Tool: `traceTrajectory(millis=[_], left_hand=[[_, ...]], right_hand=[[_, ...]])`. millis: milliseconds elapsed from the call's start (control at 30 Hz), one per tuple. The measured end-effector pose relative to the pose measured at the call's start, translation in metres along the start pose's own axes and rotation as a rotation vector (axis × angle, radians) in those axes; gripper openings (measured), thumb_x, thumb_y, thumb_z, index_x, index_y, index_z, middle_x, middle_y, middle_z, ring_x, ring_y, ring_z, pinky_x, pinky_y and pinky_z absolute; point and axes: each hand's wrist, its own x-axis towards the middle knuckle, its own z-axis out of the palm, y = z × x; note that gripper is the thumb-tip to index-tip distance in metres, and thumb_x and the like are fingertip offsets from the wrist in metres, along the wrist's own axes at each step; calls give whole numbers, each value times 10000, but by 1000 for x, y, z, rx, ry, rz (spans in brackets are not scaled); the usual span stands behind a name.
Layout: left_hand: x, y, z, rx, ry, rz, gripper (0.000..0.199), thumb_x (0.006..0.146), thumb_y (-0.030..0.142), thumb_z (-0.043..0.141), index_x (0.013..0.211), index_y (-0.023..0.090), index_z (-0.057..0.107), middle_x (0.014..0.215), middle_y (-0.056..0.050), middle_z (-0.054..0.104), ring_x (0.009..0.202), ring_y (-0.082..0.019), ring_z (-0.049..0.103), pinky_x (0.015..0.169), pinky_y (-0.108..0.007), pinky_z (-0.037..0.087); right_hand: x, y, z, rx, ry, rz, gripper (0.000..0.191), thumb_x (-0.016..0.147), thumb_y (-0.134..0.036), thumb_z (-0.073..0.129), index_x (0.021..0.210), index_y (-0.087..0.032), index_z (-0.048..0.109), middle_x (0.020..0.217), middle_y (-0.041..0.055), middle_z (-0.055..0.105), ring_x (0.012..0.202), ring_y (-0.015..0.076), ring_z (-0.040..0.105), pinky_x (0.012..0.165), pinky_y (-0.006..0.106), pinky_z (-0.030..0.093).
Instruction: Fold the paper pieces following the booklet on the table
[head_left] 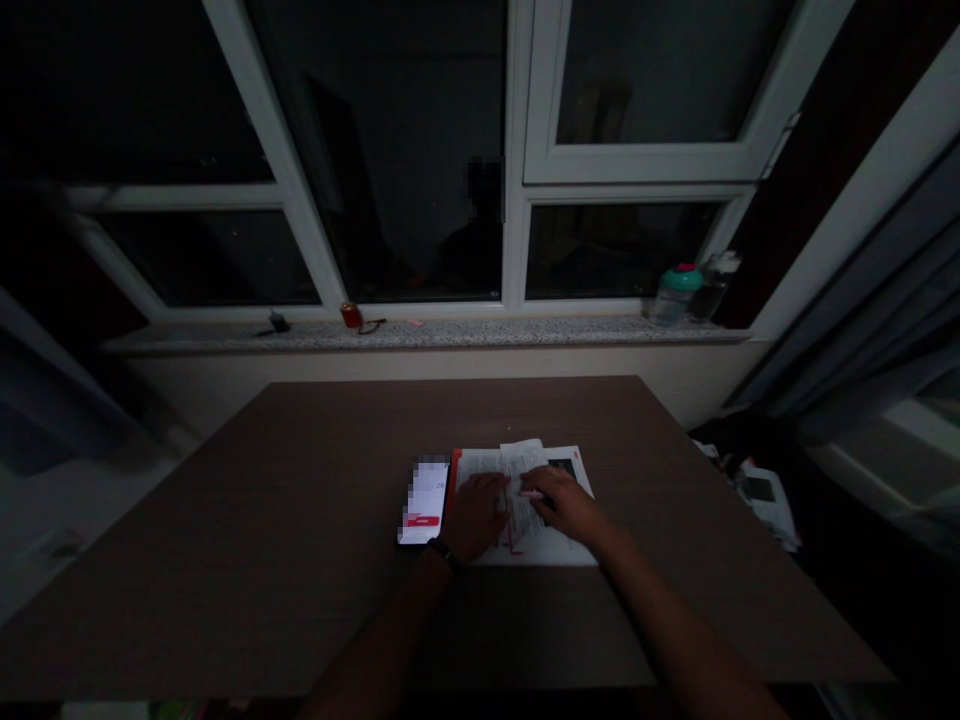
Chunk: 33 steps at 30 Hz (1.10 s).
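A booklet with printed pages (540, 550) lies spread on the table, with a red strip along its left edge. One narrow page or folded sheet (525, 455) stands partly raised along its middle. My left hand (478, 515), with a dark band at the wrist, rests on the left page, its fingers stretched toward the middle. On the right side, my right hand (562, 500) has its fingers bent together at the raised sheet. A small pale, pinkish thing shows at its fingertips, too dim to name. Just left of the booklet lies a phone (429, 495) with its screen lit.
The brown table (315, 580) reaches toward a stone windowsill (465, 332). On the sill are a small red object (350, 316), a small dark object (279, 321), a teal-topped bottle (677, 293) and a clear bottle (712, 288). Papers (769, 500) lie beyond the table's right edge.
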Motion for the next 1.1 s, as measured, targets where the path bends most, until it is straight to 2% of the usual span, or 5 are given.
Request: traceTrajectory(millis=[367,733,833,967,1100], left_hand=[[-1,8,-4,-9,22,-46,594,752,168,589,1328,210,452,1342,-72,491,1251,-252,421,1078,-409,334],[-2,6,0,26,62,-27,528,793,138,547,1312,216,487,1362,-75,468,1271,-259,395,1078,-435,335],[-2,6,1,29,60,-30,458,830,222,592,1282,235,519,1359,-71,474,1264,-272,403,1061,-454,353],[-3,5,1,36,41,-33,550,798,398,692,1295,240,517,1374,-79,464,1262,-299,400,1047,-473,365],[-3,3,3,59,18,-7,573,801,428,696,1321,278,508,1408,-57,444,1286,-303,377,1062,-481,344]], right_hand=[[0,-1,-1,-19,-16,11,319,813,-154,614,1124,-221,638,1199,82,639,1138,244,550,992,421,411],[0,-1,1,-35,-15,29,308,806,-156,621,1100,-240,659,1228,75,633,1164,250,539,1002,435,408],[0,0,1,-36,-27,26,303,803,-163,627,1094,-243,661,1231,72,632,1160,248,543,1001,431,412],[0,1,1,-31,-31,19,286,800,-179,643,1079,-239,664,1229,73,633,1160,247,543,1000,428,413],[-1,1,2,-36,-24,20,293,803,-191,647,1092,-239,662,1231,77,633,1167,250,541,1011,439,403]])
